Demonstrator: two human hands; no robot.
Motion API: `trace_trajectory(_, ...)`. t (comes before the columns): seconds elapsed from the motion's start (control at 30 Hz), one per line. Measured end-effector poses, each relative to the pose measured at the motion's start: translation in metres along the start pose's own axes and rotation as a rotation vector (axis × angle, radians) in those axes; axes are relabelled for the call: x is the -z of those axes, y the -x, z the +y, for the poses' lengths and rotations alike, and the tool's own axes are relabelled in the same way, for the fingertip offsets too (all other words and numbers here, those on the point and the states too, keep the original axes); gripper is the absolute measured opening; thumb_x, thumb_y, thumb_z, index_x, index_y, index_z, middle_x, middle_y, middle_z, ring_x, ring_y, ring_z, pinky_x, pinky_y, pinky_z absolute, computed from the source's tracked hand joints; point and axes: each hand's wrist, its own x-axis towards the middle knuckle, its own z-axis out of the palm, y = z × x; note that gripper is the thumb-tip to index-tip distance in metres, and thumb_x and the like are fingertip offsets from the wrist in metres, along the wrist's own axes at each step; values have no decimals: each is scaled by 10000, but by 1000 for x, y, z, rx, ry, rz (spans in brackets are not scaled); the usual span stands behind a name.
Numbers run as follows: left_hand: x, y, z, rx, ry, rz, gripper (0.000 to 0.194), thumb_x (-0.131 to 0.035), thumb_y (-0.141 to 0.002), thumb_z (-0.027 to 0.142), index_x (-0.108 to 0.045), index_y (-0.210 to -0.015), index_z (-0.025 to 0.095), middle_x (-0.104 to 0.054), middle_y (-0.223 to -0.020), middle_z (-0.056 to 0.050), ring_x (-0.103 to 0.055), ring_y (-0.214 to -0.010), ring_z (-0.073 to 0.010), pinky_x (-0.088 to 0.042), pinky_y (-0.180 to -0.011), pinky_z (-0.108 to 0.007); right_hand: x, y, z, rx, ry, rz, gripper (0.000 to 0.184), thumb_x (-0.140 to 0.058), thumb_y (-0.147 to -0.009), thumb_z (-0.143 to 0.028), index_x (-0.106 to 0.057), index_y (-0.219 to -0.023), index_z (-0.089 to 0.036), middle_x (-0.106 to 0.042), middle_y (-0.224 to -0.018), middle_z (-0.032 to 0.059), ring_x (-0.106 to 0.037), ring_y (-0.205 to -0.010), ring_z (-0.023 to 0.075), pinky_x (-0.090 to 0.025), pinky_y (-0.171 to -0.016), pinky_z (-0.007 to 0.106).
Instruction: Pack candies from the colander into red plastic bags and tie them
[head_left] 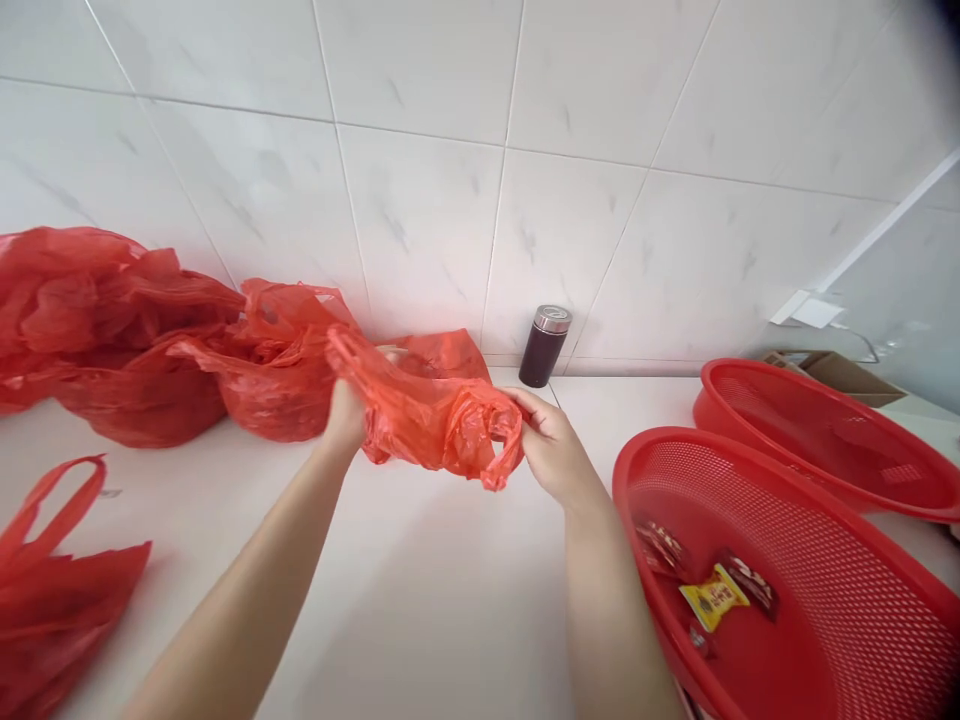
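A crumpled red plastic bag (431, 415) hangs just above the white counter (420, 590) between both hands. My left hand (346, 415) is closed on the bag's left end, its fingers mostly hidden behind the plastic. On the bag's right end, near a handle loop, my right hand (551, 445) pinches the plastic. The bag looks bunched, and what it holds, if anything, is hidden.
Several filled red bags (142, 340) lie along the tiled wall at left. Another red bag (52, 590) sits at the near left. A dark flask (545, 346) stands against the wall. Two red mesh baskets (817, 560) (825, 440) are at right; the nearer holds wrapped sweets (716, 595).
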Motion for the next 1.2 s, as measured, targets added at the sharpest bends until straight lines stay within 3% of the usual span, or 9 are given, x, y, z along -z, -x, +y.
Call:
trace_trajectory(0.13,22,44,20,14,99,279,285,-503,-915,481,-598,-1088,274,-632,-1176,-38,-585,-1127,-243,-480,-956,-365,-4,0,0,45,-11,19,209,-560,-888,-219,-680,-1058,-237,-684,-990,6,-627,-836,130,-505,-743,248)
trace_trajectory(0.3,36,86,39,164,149,2,536,-412,-886,660,-605,-1189,261,-625,-1242,-97,-579,-1156,-299,-493,-942,-447,0,10,-5,51,84,-156,246,-488,-865,-133,-676,-982,-240,-684,-919,-8,-638,-775,117,-498,-661,224)
trace_trajectory(0.43,39,103,53,239,-292,-204,525,-681,-745,582,-605,-1202,334,-594,-1323,-54,-534,-1214,-341,-452,-959,-472,-4,14,-7,51,157,-157,267,-428,-869,-129,-649,-976,-232,-677,-942,-7,-598,-618,78,-479,-563,203)
trace_trajectory(0.6,43,103,32,502,-425,-199,183,-714,-714,426,-729,-828,283,-733,-885,-25,-641,-845,-280,-469,-713,-343,3,17,-10,3,198,-241,290,-381,-877,-150,-632,-997,-229,-667,-951,-16,-503,-470,41,-444,-498,206)
trace_trajectory(0.7,57,99,16,557,-304,-131,198,-728,-696,425,-707,-757,238,-706,-752,-24,-628,-716,-230,-477,-621,-302,21,19,-11,0,322,-121,333,-398,-783,-83,-635,-975,-216,-665,-945,-8,-586,-629,91,-483,-598,234)
trace_trajectory(0.87,65,102,14,575,123,-66,349,-726,-702,526,-614,-848,229,-702,-916,-8,-686,-911,-208,-570,-829,-353,30,50,-39,93,536,9,412,-472,-835,-135,-624,-1183,-296,-580,-1309,18,-560,-1176,221,-455,-996,406)
trace_trajectory(0.97,59,107,18,586,291,-29,350,-742,-715,515,-574,-839,234,-687,-900,13,-684,-911,-181,-577,-848,-347,17,88,-74,196,550,-167,466,-594,-845,-177,-599,-1260,-389,-478,-1446,-16,-473,-1311,254,-395,-1089,430)
trace_trajectory(1.07,50,113,26,613,377,-40,324,-773,-709,466,-589,-808,217,-696,-829,9,-690,-844,-170,-575,-831,-327,-11,114,-97,214,458,-154,387,-576,-886,-168,-639,-1181,-410,-602,-1309,-20,-568,-1207,217,-467,-1010,367)
trace_trajectory(1.2,39,123,44,627,480,-176,251,-793,-706,372,-614,-737,199,-683,-720,0,-655,-694,-151,-555,-717,-281,-58,100,-75,117,462,-241,336,-476,-926,-132,-665,-1117,-333,-705,-1080,-25,-658,-976,158,-517,-825,279)
